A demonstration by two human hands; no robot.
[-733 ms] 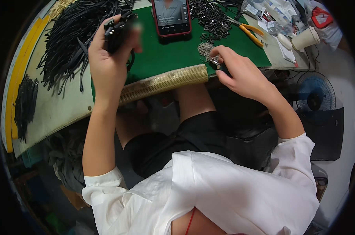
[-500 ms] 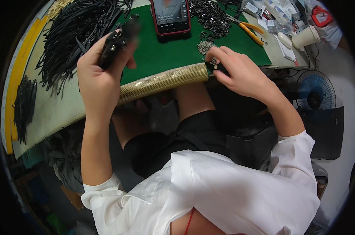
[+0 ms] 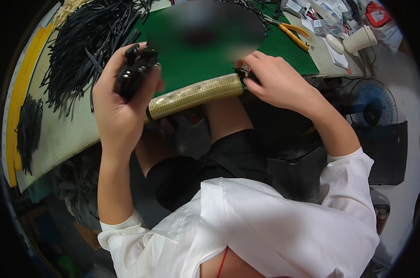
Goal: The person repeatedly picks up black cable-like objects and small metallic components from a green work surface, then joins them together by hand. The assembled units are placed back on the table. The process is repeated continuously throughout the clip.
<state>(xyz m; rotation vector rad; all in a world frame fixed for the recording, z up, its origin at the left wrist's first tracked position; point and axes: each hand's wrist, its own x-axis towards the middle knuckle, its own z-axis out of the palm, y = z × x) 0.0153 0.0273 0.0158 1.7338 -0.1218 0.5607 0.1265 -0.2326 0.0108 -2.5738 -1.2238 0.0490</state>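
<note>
Black bundle [image 3: 135, 78] with bright metal bits is in the left hand [image 3: 121, 109], fingers and thumb closed round it, just beyond the left end of the gold mesh roll [image 3: 196, 97]; I'd hold it snug, not crushed, so the pieces stay lined up. Right hand [image 3: 280, 83] has thumb and fingertips drawn in around a small dark part [image 3: 240, 72] by the roll's right end, can't tell if it's firmly pinched, so seat it before lifting. Keep both clear of the black strip pile [image 3: 82, 51] and orange-handled pliers [image 3: 293, 37].
</note>
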